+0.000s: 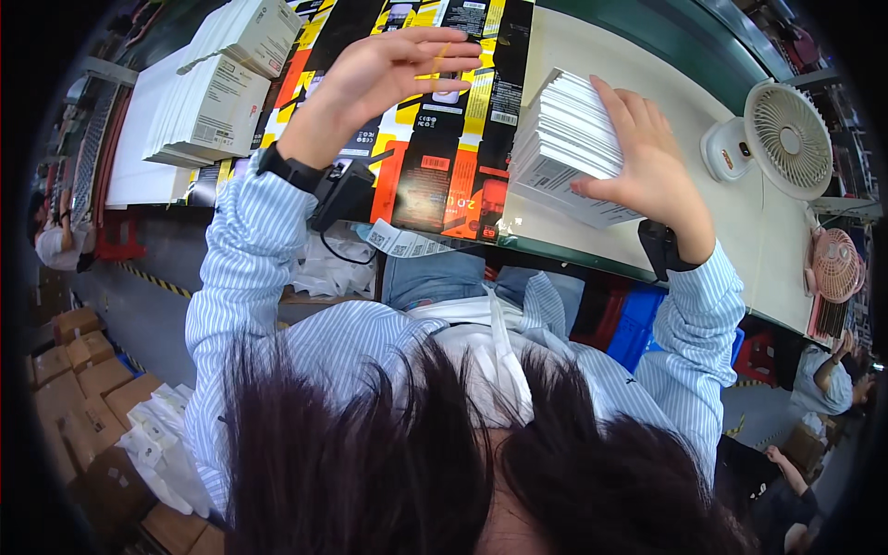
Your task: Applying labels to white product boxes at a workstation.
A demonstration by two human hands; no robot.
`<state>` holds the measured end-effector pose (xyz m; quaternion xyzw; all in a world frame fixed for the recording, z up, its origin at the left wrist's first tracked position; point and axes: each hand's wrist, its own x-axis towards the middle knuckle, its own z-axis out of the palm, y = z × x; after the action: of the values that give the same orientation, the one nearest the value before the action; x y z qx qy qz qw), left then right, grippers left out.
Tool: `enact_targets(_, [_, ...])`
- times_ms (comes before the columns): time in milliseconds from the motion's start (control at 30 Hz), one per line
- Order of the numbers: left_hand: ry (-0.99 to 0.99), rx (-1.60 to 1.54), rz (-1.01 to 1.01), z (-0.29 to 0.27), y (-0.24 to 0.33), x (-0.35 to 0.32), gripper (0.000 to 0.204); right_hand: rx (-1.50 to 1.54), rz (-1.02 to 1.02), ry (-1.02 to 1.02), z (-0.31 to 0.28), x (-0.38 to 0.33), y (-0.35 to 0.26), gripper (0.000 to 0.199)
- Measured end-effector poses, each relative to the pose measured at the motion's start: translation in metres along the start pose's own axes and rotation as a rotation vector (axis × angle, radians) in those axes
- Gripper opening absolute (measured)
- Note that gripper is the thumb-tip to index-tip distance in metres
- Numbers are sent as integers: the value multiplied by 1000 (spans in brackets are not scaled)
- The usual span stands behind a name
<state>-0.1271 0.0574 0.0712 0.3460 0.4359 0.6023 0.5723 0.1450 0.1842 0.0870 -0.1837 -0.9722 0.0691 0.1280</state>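
Note:
My right hand (652, 153) grips the right end of a stack of flat white cartons (564, 129), the thumb on its near side and the fingers along its far side. The stack stands on the pale tabletop (721, 231) near its front edge. Over several black, yellow and orange printed sheets (435, 190), my left hand (398, 74) is raised with its fingers stretched out. A thin yellowish strand, perhaps a rubber band, crosses those fingers; I cannot make out more. Both wrists wear black straps, and a small black device (340, 192) sits on the left one.
More white carton stacks (217, 106) lie at the far left. A white fan (786, 139) and a pink fan (835, 264) stand at the right. A label strip (407, 242) hangs at the front edge. Below are a blue bin (636, 319) and cardboard boxes (88, 388). Other people are at both sides.

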Motion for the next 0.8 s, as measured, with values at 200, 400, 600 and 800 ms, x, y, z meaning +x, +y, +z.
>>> enact_targets(200, [46,494,51,32,-12,19,31,4,13,-24,-1,1,-1,94])
enact_targets(400, [-103,852,163,30,-29,39,37,5,28,-79,-5,2,-3,98])
enact_targets(600, [-243,1160,270,44,-15,43,81,11,32,-87,-6,2,-3,99])
enact_targets(800, [-313,1194,255,62,-2,41,91,3,29,-77,-4,2,-2,99])
